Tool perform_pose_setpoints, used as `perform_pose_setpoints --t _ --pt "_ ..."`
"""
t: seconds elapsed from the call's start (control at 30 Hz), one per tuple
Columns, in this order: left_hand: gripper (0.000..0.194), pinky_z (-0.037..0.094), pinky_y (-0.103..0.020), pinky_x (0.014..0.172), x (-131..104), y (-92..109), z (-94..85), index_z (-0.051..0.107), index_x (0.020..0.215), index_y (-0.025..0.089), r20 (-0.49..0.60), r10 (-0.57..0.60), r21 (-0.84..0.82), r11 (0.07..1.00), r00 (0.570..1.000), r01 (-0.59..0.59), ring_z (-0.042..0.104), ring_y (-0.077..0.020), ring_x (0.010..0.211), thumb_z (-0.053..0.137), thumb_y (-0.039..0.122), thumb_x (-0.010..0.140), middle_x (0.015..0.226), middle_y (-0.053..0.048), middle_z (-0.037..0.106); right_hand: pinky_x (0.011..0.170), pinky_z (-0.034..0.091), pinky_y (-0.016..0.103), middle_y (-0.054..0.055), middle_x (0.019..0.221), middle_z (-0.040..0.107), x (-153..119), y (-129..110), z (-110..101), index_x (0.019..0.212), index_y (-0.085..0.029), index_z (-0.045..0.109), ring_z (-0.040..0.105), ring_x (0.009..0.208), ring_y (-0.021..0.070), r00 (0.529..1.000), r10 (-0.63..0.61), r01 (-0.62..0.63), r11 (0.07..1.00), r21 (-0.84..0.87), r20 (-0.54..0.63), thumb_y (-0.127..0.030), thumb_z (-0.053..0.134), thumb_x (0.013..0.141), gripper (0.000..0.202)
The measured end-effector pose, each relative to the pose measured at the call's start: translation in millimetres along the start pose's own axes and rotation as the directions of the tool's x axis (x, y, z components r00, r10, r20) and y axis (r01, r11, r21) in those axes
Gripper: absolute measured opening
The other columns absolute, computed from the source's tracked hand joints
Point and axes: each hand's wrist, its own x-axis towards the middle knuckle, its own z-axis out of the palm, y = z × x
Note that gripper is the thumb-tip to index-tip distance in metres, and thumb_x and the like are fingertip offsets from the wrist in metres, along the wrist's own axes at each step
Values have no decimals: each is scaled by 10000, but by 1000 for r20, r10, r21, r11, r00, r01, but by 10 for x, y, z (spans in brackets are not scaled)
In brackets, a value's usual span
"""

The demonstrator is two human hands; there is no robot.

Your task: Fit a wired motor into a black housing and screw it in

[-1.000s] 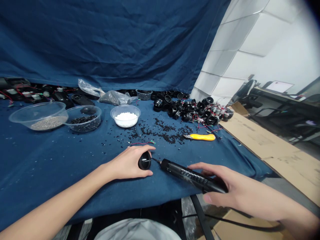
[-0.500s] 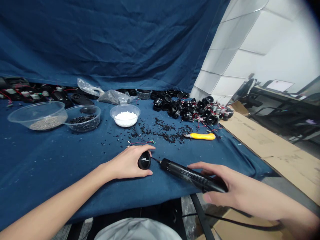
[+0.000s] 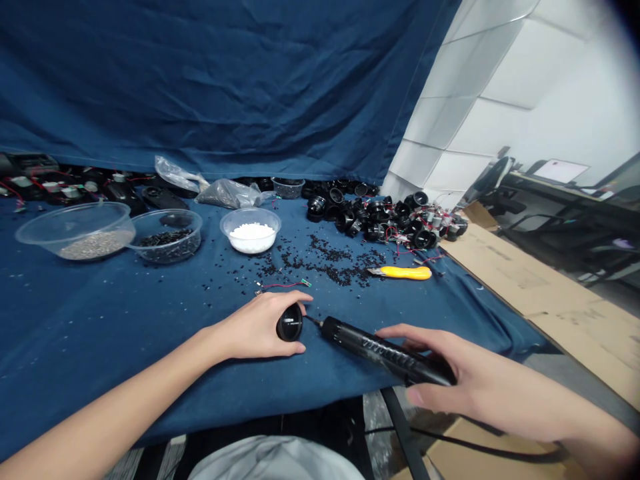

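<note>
My left hand (image 3: 260, 325) holds a round black cup-like part (image 3: 290, 323) between thumb and fingers, low over the blue cloth. My right hand (image 3: 445, 370) grips a black electric screwdriver (image 3: 375, 343) that points left. Its thin bit ends close to the right side of the black part; whether they touch is too small to tell. Just beyond my left hand lies a small green circuit board (image 3: 307, 283) with a red wire. Small black pieces (image 3: 340, 267) are scattered behind it, and a yellow-handled knife (image 3: 406, 273) lies to their right.
On the blue cloth (image 3: 225, 393) at left stand a bowl of screws (image 3: 95, 243), a bowl of black parts (image 3: 167, 243) and a bowl of white pieces (image 3: 251, 237). Black housings with wires (image 3: 380, 220) are heaped at back right. Cardboard (image 3: 540, 287) lies at right.
The black part and the fingers of my left hand have shifted very slightly. My right hand and the screwdriver look unmoved.
</note>
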Motion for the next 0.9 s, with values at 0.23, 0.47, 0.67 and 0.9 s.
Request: perform_pose_setpoints --t 0.23,0.47,0.67,0.9 --pt "657 442 -363 978 6 2 -5 491 1287 242 -32 -3 -10 1000 999 3 616 -241 1078 757 340 695 1156 -33 656 1063 418 432 28 1363 556 -1 21 9 1360 -307 524 502 1244 326 1000 29 -29 1000 8 3 -550 698 733 695" --pt "631 444 -382 993 20 17 -36 498 1282 222 -80 -28 1 1000 996 28 605 -250 1095 746 330 712 1152 -51 651 1063 416 432 30 1369 550 11 22 7 1361 -301 522 496 1250 326 1000 11 -11 1000 19 6 -551 686 749 681" --pt "646 435 -408 1022 23 18 -41 482 1305 219 -82 -53 25 998 995 55 579 -279 1166 731 333 719 1270 -89 609 1050 432 416 27 1360 558 -65 30 -28 1360 -310 523 526 1216 321 1000 17 -17 999 28 -1 -542 687 756 667" --pt "620 447 -410 1015 25 25 -52 498 1286 218 -90 -55 47 997 994 60 589 -282 1154 721 317 716 1266 -86 615 1044 439 424 9 1378 542 -119 101 -31 1366 -354 506 533 1214 323 999 32 -32 999 7 -21 -572 675 756 669"
